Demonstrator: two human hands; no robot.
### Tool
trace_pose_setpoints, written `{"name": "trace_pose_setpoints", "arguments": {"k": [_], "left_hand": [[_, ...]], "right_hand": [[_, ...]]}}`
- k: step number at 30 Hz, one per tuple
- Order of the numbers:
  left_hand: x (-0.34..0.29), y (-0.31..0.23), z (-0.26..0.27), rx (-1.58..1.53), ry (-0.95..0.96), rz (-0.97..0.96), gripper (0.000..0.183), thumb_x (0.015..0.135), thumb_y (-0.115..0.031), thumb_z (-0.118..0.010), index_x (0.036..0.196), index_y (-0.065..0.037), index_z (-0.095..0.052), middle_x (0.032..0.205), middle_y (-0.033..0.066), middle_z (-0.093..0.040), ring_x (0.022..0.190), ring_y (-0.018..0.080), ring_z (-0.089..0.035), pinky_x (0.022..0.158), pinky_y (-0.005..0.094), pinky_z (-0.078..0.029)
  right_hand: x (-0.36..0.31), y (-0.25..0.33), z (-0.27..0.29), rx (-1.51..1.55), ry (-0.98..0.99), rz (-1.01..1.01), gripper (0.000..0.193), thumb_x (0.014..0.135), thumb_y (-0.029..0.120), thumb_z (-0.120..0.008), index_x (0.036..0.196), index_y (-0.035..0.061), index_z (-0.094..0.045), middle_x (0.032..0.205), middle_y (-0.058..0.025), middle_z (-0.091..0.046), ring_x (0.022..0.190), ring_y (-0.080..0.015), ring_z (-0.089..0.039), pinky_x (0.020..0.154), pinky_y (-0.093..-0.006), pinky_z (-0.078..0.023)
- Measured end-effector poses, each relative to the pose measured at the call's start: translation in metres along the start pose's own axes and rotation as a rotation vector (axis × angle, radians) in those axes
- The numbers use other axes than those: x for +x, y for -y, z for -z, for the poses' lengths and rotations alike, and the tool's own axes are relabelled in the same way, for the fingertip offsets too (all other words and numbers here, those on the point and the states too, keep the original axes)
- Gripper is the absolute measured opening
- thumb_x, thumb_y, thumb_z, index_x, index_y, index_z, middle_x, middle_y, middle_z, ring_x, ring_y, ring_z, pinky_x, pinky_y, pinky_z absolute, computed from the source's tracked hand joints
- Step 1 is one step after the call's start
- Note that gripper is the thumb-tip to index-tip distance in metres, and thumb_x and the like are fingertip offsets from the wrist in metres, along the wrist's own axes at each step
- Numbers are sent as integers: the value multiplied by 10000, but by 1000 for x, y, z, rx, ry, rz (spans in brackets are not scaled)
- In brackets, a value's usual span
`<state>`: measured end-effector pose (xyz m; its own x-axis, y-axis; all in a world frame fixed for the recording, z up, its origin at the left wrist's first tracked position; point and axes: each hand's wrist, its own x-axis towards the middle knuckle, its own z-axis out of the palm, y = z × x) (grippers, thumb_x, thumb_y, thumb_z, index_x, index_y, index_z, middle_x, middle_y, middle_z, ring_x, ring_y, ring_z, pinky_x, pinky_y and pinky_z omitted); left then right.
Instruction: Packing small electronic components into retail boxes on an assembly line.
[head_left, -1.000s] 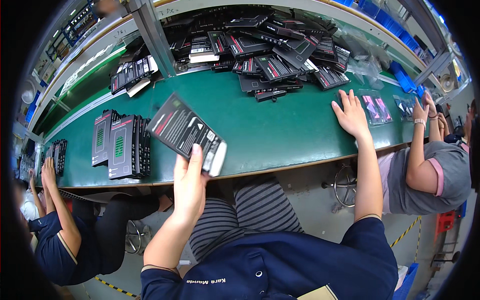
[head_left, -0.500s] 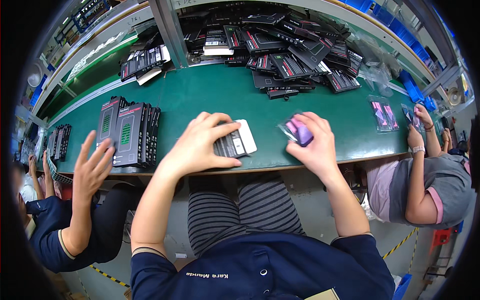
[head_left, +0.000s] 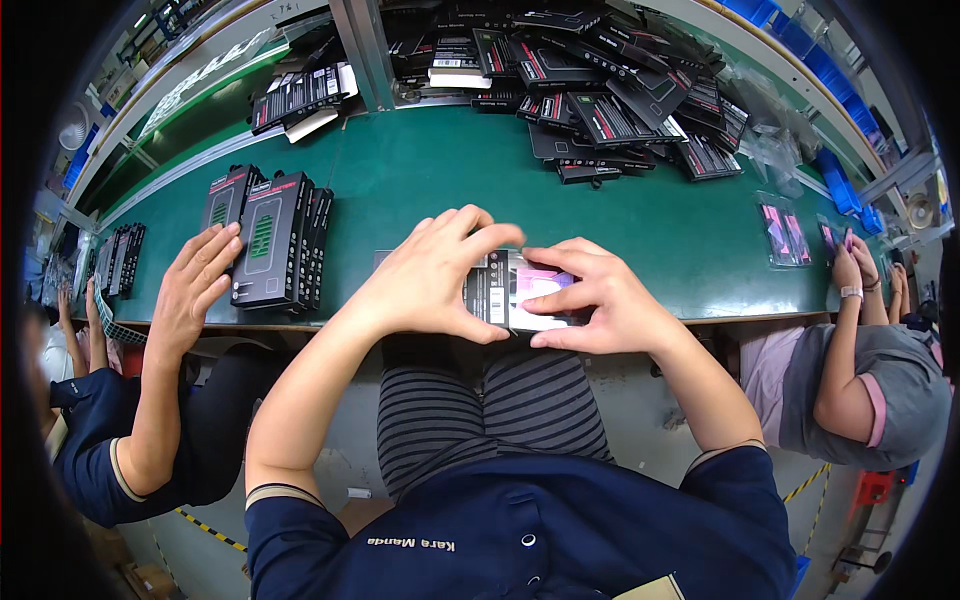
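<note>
My left hand (head_left: 432, 272) and my right hand (head_left: 600, 296) meet at the near edge of the green bench (head_left: 420, 180). Both grip a flat black retail box (head_left: 492, 292). A small clear bag with a purple item (head_left: 538, 287) lies against the box's open end, under my right fingers. Most of the box is hidden beneath my left palm.
A big heap of black boxes (head_left: 600, 100) covers the far side of the bench. A row of upright black boxes (head_left: 275, 240) stands at the left, with a neighbouring person's hand (head_left: 195, 290) beside it. Another seated person (head_left: 860, 370) works at the right near bagged purple items (head_left: 782, 232).
My left hand lowered the raised black box to the bench edge. My right hand came back from the far right with a purple bagged item, and both hands closed together on the box.
</note>
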<state>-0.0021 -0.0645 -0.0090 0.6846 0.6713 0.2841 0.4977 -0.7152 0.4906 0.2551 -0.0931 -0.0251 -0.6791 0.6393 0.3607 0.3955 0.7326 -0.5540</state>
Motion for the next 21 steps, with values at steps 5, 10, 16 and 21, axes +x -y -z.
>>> {"name": "trace_pose_setpoints", "arguments": {"k": [5, 10, 16, 21], "left_hand": [[3, 7, -7, -18, -14, -39, 766, 559, -424, -864, 1173, -34, -623, 1199, 154, -559, 1110, 332, -547, 995, 432, -431], [12, -4, -2, -44, 72, -103, 743, 550, -410, -865, 1108, 17, -622, 1133, 166, -642, 1129, 336, -567, 1050, 451, -398], [10, -21, 4, -246, -640, 56, 889, 557, -308, -940, 1259, -51, -458, 1132, 138, -587, 962, 248, -619, 864, 347, -511], [13, -20, -47, -377, -989, -47, 973, 537, -223, -969, 1277, -82, -351, 1202, 73, -430, 1069, 189, -483, 936, 321, -420]], "right_hand": [[30, 9, -33, 110, -423, -292, 165, 851, 150, -714, 904, -1, -675, 1242, -208, -603, 1140, -325, -566, 934, -414, -481], [77, 20, -62, 110, -600, -30, 169, 920, 128, -629, 1030, 0, -633, 1242, -161, -610, 1203, -305, -539, 1034, -401, -423], [63, 32, -9, 946, -758, -67, 377, 973, 61, -507, 1337, -38, -503, 1410, -149, -524, 1295, -222, -494, 1087, -346, -382], [63, 66, -16, 1269, -429, -230, 405, 1013, 115, -492, 1373, -70, -510, 1311, -139, -607, 1206, -185, -573, 1049, -317, -433]]}}
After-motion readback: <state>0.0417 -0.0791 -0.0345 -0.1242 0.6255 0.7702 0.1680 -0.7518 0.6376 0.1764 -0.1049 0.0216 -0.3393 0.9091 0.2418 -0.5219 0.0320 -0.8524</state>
